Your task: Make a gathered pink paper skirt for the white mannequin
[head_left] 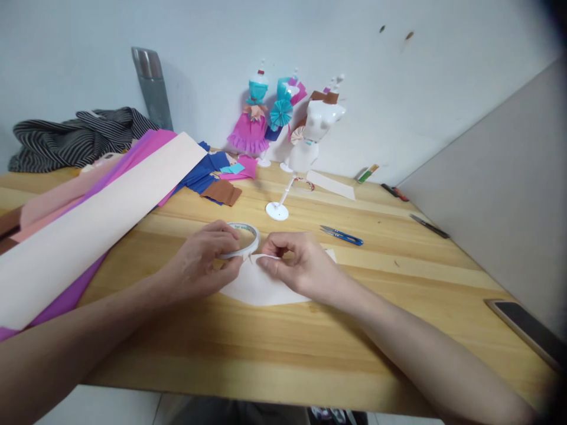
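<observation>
My left hand point(211, 258) grips a roll of white tape point(254, 242), its fingers through the ring and the thumb at its lower edge. Close beside it, my right hand point(297, 260) pinches thumb and forefinger together on what looks like the upper edge of a white sheet of paper point(254, 289). The sheet lies under both hands, partly covered by them. Whether a strip of tape also sits in the right fingers is hard to make out. Behind the hands stands a small white mannequin point(312, 127) on a round base point(277, 211).
Two dressed mannequins point(250, 127) stand by the wall. Blue thread snips point(343, 235) lie beyond my right hand. Coloured crepe paper point(110, 218) covers the left side, near a bottle point(153, 88) and striped cloth point(84, 139). A phone point(525, 327) and a cutter point(429, 226) lie right.
</observation>
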`<action>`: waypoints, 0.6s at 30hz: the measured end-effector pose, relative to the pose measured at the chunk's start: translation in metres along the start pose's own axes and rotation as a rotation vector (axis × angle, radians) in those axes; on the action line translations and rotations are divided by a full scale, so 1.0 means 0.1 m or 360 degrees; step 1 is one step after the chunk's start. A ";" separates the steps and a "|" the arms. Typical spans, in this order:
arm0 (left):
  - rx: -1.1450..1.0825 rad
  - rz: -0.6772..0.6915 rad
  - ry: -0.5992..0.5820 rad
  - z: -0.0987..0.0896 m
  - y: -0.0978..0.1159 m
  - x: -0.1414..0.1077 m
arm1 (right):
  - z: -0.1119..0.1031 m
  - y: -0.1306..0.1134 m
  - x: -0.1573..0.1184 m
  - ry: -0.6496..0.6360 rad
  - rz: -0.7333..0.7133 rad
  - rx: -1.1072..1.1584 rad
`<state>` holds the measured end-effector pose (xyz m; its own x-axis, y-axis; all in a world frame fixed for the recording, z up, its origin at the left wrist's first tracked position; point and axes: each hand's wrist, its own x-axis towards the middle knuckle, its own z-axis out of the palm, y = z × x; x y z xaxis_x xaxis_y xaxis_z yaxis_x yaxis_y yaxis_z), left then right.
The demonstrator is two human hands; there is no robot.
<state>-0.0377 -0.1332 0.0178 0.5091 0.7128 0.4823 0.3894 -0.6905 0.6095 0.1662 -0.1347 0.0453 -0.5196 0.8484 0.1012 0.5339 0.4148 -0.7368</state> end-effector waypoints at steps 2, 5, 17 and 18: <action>-0.0004 0.0001 -0.0010 0.00 0.00 0.00 | 0.02 -0.01 -0.01 0.0014 -0.0028 0.0005; 0.0027 -0.0032 -0.0002 0.01 0.00 0.00 | 0.02 -0.02 -0.02 0.0060 -0.0021 0.0005; -0.0024 -0.0227 -0.0123 0.01 0.03 -0.01 | 0.05 0.00 0.00 0.0094 0.0194 0.0081; -0.0058 -0.0305 -0.0152 0.01 0.05 -0.01 | 0.05 0.00 0.00 0.0085 0.0201 0.0076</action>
<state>-0.0358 -0.1369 0.0199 0.4995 0.8145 0.2950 0.4589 -0.5376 0.7073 0.1625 -0.1361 0.0418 -0.4136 0.9096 0.0401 0.5597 0.2888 -0.7767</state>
